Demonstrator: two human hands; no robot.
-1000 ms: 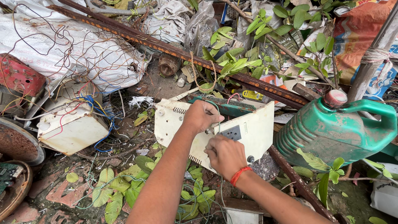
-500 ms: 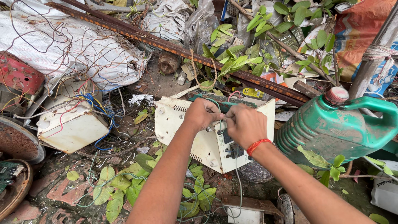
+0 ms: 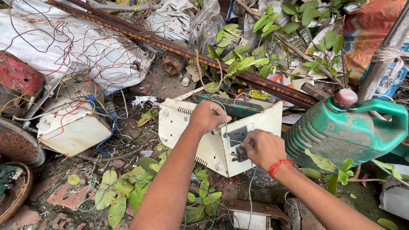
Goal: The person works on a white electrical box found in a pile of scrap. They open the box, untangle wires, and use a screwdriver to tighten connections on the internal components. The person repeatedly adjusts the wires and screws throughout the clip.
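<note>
**Two hands at work on a cream metal casing amid scrap**

The cream metal casing (image 3: 200, 140) lies tilted on the ground at the centre of the view, one corner toward the viewer, its socket panel (image 3: 238, 138) facing 4 o'clock. The top is open, with a green inner part (image 3: 232, 106) and thin wires showing at 12 o'clock of the box, so the shell appears already partly opened; the socket panel and its fittings are in place, and the side walls remain joined, which suggests most of the stripping is left.

The left hand (image 3: 208, 116) is curled shut over the upper edge of the casing, gripping it and a thin wire that runs down the panel. The right hand (image 3: 263, 148), a red band at the wrist, is closed in a loose fist against the lower socket fitting; whether its fingers pinch a part or only press on it cannot be told.

At 3 o'clock of the casing stands a green plastic jug (image 3: 341, 132), just beside it. At 9 o'clock, apart, lies a second white casing (image 3: 72, 132) trailing blue and red wires. A rusty iron bar (image 3: 179, 47) crosses behind at 12 o'clock
</note>
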